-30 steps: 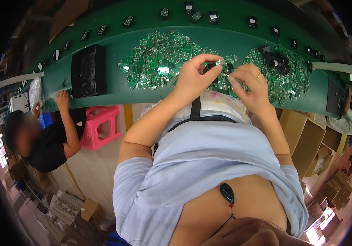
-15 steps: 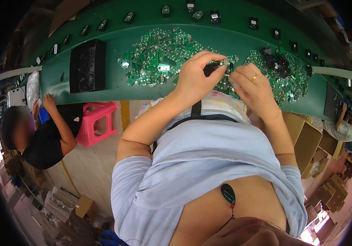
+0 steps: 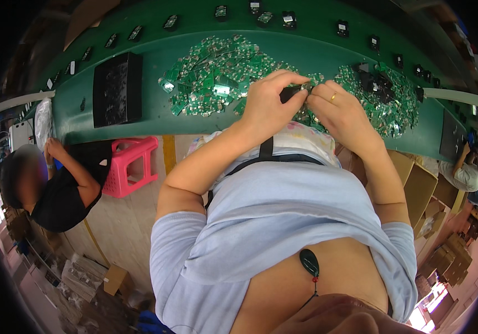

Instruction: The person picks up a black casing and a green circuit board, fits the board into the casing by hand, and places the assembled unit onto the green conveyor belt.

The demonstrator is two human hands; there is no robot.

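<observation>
In front of my waist, my left hand [image 3: 269, 103] is closed around a small black plastic housing [image 3: 289, 93], with thumb and forefinger on either side. A bit of circuit board [image 3: 306, 87] shows at the housing's right end. My right hand [image 3: 339, 111], wearing a ring, presses its bunched fingertips against that end; what they pinch is hidden. Behind my left hand lies a wide heap of small green circuit boards [image 3: 208, 80]. A second heap of boards [image 3: 397, 114] spreads to the right, with several black housings [image 3: 381, 86] on top.
A black tray [image 3: 137, 89] stands left on the green bench [image 3: 155, 103]. Along the far strip sit several spaced black housings with boards [image 3: 220, 12]. A pink stool [image 3: 133, 167] and a co-worker [image 3: 63, 195] are left. Cardboard boxes [image 3: 417, 186] and another person [image 3: 461, 177] are right.
My right hand has shifted slightly left and up, its fingertips closing in on the housing's end and covering more of the board. Units on the far strip moved slightly left. The left co-worker's hands came together.
</observation>
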